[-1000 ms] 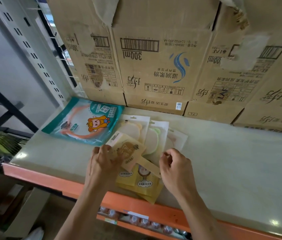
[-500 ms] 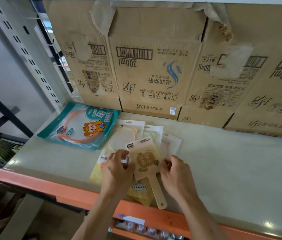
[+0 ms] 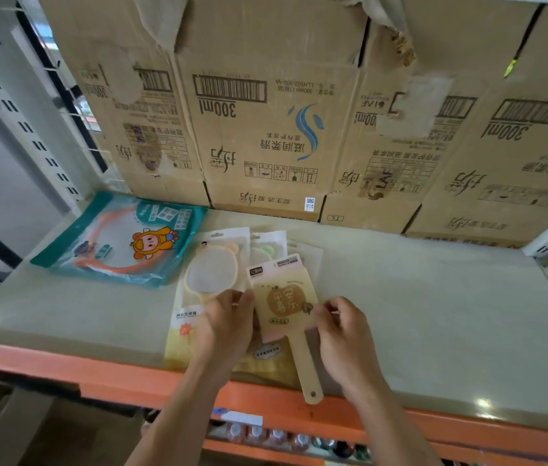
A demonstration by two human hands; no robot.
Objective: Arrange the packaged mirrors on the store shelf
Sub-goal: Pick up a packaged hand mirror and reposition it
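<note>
Left hand (image 3: 229, 322) and right hand (image 3: 343, 334) each pinch a side edge of the beige paddle-shaped hand mirror with a card sleeve (image 3: 284, 306). It lies on top of the overlapping clear-and-yellow packaged mirrors (image 3: 214, 274) near the front of the pale shelf board (image 3: 434, 314), handle overhanging the orange shelf rail (image 3: 64, 375). A teal packet (image 3: 121, 240) lies just left.

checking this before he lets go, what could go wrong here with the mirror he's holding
1. The handled mirror, pinched by the left hand and right hand, has its handle tip over the shelf's orange front edge; it could get knocked off.
2. It sits on an uneven stack of packaged mirrors, so it may slide.
</note>
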